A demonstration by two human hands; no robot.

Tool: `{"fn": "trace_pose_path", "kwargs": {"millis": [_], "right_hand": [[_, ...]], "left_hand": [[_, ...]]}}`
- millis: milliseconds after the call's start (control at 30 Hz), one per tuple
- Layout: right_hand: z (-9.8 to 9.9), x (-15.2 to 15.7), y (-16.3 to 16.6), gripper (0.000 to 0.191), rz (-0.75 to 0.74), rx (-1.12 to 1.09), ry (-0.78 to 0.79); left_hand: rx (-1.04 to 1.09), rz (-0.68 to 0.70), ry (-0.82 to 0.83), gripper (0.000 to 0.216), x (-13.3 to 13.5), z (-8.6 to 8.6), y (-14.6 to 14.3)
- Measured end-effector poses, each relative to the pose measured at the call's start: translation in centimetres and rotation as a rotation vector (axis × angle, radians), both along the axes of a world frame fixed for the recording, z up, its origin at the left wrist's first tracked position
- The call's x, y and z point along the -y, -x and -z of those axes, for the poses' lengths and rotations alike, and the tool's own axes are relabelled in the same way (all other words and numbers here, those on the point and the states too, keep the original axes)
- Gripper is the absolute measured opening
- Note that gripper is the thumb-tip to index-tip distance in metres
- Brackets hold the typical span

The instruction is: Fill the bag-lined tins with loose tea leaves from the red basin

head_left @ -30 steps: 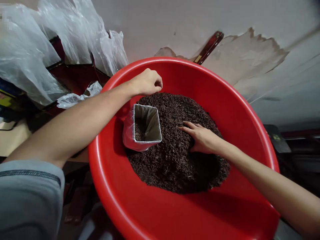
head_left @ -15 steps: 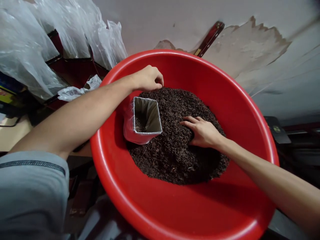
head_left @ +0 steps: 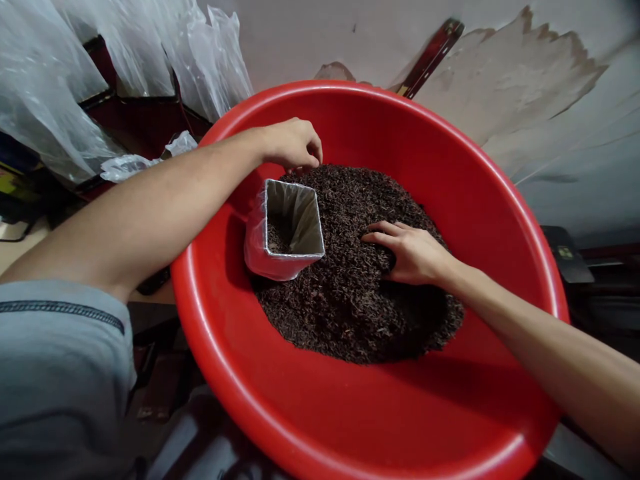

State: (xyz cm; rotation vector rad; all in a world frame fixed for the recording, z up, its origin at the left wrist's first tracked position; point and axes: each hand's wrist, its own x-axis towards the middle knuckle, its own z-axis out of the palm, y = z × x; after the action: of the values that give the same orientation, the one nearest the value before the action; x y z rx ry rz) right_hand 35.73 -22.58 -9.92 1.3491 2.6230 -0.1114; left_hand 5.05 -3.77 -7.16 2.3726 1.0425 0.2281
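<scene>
A heap of loose dark tea leaves (head_left: pixel 345 313) lies in a large red plastic basin (head_left: pixel 350 413). On its left side stands a square open container (head_left: pixel 295 217) with a clear plastic bag around it and some leaves inside. My left hand (head_left: pixel 295 143) is behind the container at the heap's far left edge, fingers curled in a pinch; what they hold, if anything, is hidden. On the right of the heap rests my right hand (head_left: pixel 415 253), palm down, fingers stretched onto the leaves and a little apart, the thumb side partly hidden.
Several dark red boxes (head_left: pixel 145 123) covered with clear plastic bags (head_left: pixel 45 87) stand left of the basin. A dark red strip (head_left: pixel 433 57) leans on the peeling wall (head_left: pixel 510 73) behind. A dark case (head_left: pixel 565 253) sits to the right.
The view has shifted slightly, so the basin appears a little higher. My left hand's fingertips have shifted slightly at the heap's edge. The right hand stays on the leaves, and the container has not moved.
</scene>
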Motion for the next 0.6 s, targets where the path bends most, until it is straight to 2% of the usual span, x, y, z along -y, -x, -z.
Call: {"fn": "trace_pose_path", "kwargs": {"millis": [133,333,600], "right_hand": [[-0.3,-0.8,-0.3,0.073,-0.02,-0.037,0.026],[-1.9,-2.0,0.1,0.07,-0.026,-0.113,0.094],[-3.6,-4.0,1.4,0.065,-0.037,-0.179,0.148]], "left_hand": [[-0.025,-0.013,0.011,0.034,0.1,-0.2,0.0],[-0.058,-0.019,0.06,0.035,0.4,-0.4,0.0],[-0.055,-0.019,0.049,0.04,-0.3,0.4,-0.3]]}}
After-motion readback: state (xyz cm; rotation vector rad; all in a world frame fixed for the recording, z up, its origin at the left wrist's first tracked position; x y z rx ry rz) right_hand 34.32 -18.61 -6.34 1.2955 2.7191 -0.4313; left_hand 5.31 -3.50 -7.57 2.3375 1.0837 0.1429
